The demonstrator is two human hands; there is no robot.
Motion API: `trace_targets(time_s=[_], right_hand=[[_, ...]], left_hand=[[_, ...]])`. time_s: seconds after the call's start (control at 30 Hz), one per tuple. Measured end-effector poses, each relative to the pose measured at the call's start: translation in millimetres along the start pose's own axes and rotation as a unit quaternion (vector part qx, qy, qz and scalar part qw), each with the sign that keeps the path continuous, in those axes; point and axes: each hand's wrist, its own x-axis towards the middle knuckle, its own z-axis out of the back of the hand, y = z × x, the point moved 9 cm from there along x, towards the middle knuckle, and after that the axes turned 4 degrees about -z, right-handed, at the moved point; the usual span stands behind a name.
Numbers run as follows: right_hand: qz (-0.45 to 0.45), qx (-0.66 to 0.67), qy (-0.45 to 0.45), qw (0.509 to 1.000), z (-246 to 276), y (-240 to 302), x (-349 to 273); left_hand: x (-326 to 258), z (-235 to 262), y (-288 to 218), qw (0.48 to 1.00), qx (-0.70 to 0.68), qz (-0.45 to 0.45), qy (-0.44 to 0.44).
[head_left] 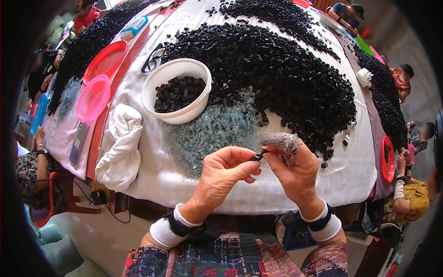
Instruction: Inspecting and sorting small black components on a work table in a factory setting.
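Observation:
My left hand [226, 168] pinches a small black plastic part [258, 156] between thumb and fingertips. My right hand [295, 171] meets it there, its thumb and fingers closed on the same part, and a grey knitted finger cover [280, 142] sits on one finger. Just beyond my hands spreads a heap of small pale wire springs [207, 138]. Behind it lies a wide pile of small black plastic parts [286, 74]. To the left of that pile stands a white bowl [198, 109] partly filled with dark pieces. The finer details of the held part are too small to tell.
A crumpled white cloth [121, 147] lies at the table's left side. Black-framed glasses [153, 58] rest behind the bowl. Pink basket [93, 98], red basket [106, 60] and a phone [79, 144] are further left. Other people work at tables on both sides.

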Motion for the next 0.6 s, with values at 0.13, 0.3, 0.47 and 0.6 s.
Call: trace_targets(time_s=[0.13, 0.3, 0.47, 0.6], right_hand=[[0.032, -0.019, -0.02, 0.999, -1.3, -0.2, -2.2], [0.078, -0.106, -0.01, 0.991, -4.8, 12.3, -2.9], [0.089, -0.136, -0.006, 0.987, -6.7, 16.7, -4.4], [0.106, -0.149, -0.003, 0.983, -10.9, 17.2, -5.4]], left_hand=[[-0.5, 0.2, -0.9, 0.999, 0.032, -0.01, -0.003], [-0.8, 1.1, -1.1, 0.999, 0.049, -0.016, -0.009], [-0.3, 4.0, 2.8, 0.998, 0.057, -0.008, -0.017], [-0.7, 5.7, 3.8, 0.998, 0.063, -0.004, -0.023]])
